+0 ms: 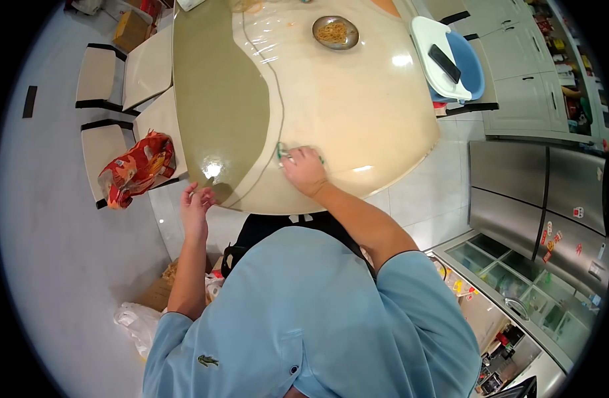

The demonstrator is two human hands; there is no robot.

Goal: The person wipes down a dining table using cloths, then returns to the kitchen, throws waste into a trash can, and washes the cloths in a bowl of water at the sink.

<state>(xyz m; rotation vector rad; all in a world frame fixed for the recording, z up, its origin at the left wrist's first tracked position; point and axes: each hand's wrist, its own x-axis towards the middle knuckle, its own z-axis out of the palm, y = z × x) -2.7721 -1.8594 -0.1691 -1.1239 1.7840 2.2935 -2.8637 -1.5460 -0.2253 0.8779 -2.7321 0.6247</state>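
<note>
Head view: right hand (305, 170) grasping green cloth (282, 152) near surface's (357, 119) near edge. Left hand (197, 207) released, at near-left corner.

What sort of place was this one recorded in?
Most likely a home dining area: a large table with a bowl on it, what looks like a child's seat beside it, and a metallic fridge at the picture's right.

There are two hands (197, 199) (305, 170) and one cloth (281, 152), with one bowl (335, 41) at twelve o'clock, one fridge (510, 172) at three and two chairs (148, 66) (102, 149) at ten.
</note>
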